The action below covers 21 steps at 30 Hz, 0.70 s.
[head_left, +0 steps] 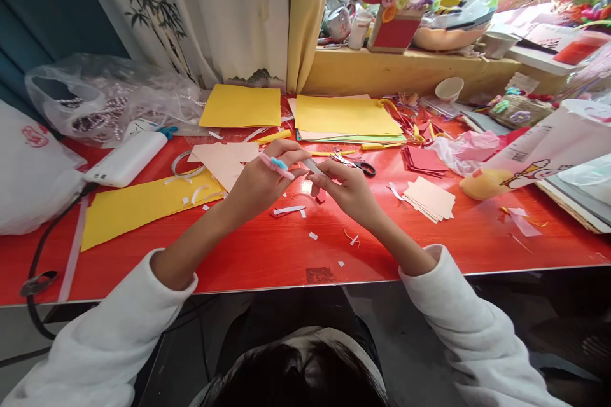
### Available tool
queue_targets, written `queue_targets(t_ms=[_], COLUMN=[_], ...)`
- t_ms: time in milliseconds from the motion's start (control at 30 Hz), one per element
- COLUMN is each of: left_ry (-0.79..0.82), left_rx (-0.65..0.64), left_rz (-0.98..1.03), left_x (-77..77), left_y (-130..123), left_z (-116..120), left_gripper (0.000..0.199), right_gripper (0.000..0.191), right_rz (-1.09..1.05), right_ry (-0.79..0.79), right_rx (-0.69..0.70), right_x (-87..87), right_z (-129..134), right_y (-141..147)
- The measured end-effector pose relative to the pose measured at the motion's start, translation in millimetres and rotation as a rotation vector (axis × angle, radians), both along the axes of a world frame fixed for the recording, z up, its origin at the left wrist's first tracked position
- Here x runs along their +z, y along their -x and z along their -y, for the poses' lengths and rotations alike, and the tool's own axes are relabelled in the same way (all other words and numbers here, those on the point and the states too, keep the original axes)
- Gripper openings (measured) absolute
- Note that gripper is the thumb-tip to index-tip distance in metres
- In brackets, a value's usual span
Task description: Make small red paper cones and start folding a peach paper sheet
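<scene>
Both hands meet above the red table, fingers closed in a pinch. My left hand [260, 181] has a slim pink tool with a light-blue part [277, 165] lodged in its grip; its exact kind is not clear. Between the fingertips of both hands runs a narrow whitish strip [312, 166], mostly gripped by my right hand [344, 184]. Just beyond the right fingers lie scissors [365, 168] with black handles. Below the hands, a small dark red piece [320, 196] and a red piece with a white strip [287, 210] rest on the tabletop.
Yellow sheets [347, 116] are stacked at the back. A yellow strip of card [147, 210] and a roll of tape [187, 164] lie left, near a white power bank [126, 158]. Pale pink cards [429, 199] and a drink cup [520, 152] stand right. White scraps dot the red table [267, 254].
</scene>
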<state>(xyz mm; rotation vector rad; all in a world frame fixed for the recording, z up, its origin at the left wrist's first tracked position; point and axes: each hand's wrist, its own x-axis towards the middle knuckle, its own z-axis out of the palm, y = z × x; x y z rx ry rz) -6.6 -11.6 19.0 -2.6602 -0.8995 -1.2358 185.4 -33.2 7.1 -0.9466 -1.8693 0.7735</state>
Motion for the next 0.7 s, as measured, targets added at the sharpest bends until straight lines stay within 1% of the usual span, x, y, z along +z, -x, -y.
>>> queue_targets(t_ms=[133,267,300,367,400,433,533,700], left_ry=[-0.041,-0.055,-0.037,0.020,0.059,0.097,0.202,0.294], left_rx=[-0.010,-0.030,-0.021,0.010,0.027,0.038,0.056,0.087], left_rz=[0.062,0.089,0.095,0.105,0.110,0.116,0.148,0.187], left_x=[0.7,0.7,1.1,2.4,3.1,3.8,4.9,4.2], left_y=[-2.2,-4.7,-5.3,-6.6,-7.1,-7.5,-8.3,-8.8], left_z=[3.7,5.7,6.3,7.9,8.7,9.5,11.2,11.4], left_gripper=[0.017,0.010,0.008,0.006,0.006,0.008,0.011,0.019], right_gripper=[0.022,0.018,0.019,0.031,0.034,0.032,0.015,0.022], right_rz=[-0.049,-0.033,-0.025,-0.012,-0.008,-0.005,-0.008,-0.088], right_ry=[0.018,0.013,0.012,0.013,0.009,0.002,-0.002,0.101], right_rx=[0.020,-0.010,-0.025,-0.055,-0.064,-0.067,-0.046,-0.022], right_x=[-1.9,-3.3,-3.4,-3.4,-3.5,-3.6,-4.2,-2.9], right_z=[-1.5,-1.4,-1.0,-0.4,-0.3,-0.5,-1.7,-2.3], right_y=[0.2,1.6,2.2,3.5,4.1,4.6,5.5,5.7])
